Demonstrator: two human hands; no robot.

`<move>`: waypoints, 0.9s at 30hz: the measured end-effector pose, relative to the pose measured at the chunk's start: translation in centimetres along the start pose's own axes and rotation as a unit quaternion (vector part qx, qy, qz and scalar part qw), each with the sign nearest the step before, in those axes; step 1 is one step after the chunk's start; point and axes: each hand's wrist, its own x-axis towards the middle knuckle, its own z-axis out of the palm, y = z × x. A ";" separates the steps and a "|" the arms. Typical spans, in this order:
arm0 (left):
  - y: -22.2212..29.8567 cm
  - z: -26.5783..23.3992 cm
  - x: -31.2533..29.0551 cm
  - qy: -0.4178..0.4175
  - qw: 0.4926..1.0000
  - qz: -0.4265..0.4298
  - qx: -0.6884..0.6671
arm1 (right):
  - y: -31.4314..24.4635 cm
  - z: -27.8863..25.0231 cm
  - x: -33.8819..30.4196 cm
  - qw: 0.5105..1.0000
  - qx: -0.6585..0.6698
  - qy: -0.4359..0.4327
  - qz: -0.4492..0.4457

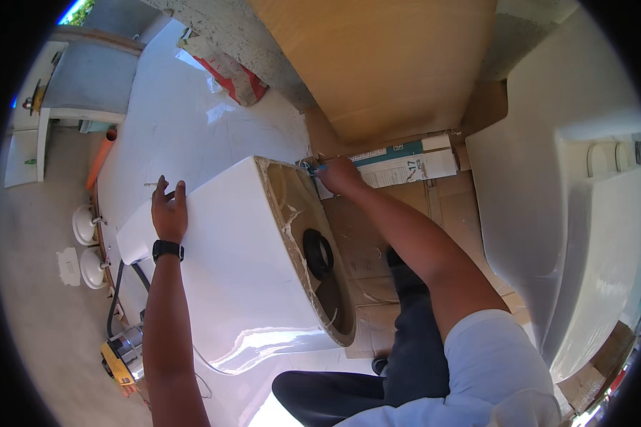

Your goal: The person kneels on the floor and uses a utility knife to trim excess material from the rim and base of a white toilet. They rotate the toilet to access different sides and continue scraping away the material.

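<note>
1. Toilet (242,263), white ceramic, is lying tipped over with its hollow base facing right, beside some flattened cardboard (367,260).
2. Left hand (169,212) is pretty open, fingers a bit spread, laid over the toilet's far edge.
3. Right hand (340,177) is curled at the base's far corner, can't tell what's in it.
4. Black ring (310,249) sits inside the base.

Toilet (228,245)'s tipped over, open base facing right with a black ring (310,250) sitting in there. Left hand (169,215) is spread on its far edge, right hand (340,176)'s pinching some small bluish thing (313,169) by the base's far corner. Cardboard (360,250) lies alongside.
</note>
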 end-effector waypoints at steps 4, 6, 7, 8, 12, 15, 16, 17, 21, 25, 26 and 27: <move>0.3 0.1 -0.3 0.030 0.999 0.004 0.024 | 2.6 1.5 -0.6 0.986 0.158 -0.020 0.044; 0.3 0.3 -0.5 0.040 0.998 -0.018 0.040 | 2.8 2.6 -1.3 0.961 0.251 -0.049 0.101; 0.4 0.5 -0.6 0.042 0.998 -0.038 0.039 | 2.9 3.3 -1.8 0.937 0.321 -0.053 0.127; 0.4 0.4 -0.6 0.046 0.998 -0.044 0.027 | 2.9 3.9 -2.1 0.907 0.388 -0.055 0.154; 0.6 0.5 -0.8 0.060 0.996 -0.060 -0.009 | 2.7 6.5 -1.9 0.929 0.345 0.020 0.133; 1.1 0.2 -1.0 0.077 0.995 -0.065 -0.014 | 2.2 7.1 -0.7 0.944 0.300 0.031 0.136; 1.3 0.2 -1.1 0.079 0.994 -0.072 -0.016 | 1.9 7.2 -0.4 0.941 0.299 0.024 0.154; 1.5 0.1 -1.2 0.081 0.993 -0.079 -0.018 | 1.6 7.2 -0.3 0.934 0.302 0.020 0.187; 2.0 0.0 -1.4 0.081 0.993 -0.084 -0.021 | 0.2 6.4 -1.9 0.893 0.405 -0.013 0.197; 1.9 0.1 -1.5 0.081 0.994 -0.075 -0.010 | 0.4 3.9 -4.4 0.829 0.532 -0.074 0.155; 1.9 0.1 -1.5 0.081 0.994 -0.076 -0.015 | 0.6 3.1 -4.8 0.819 0.553 -0.090 0.122; 1.8 0.1 -1.5 0.083 0.994 -0.076 -0.017 | 0.8 2.4 -5.2 0.793 0.587 -0.125 0.102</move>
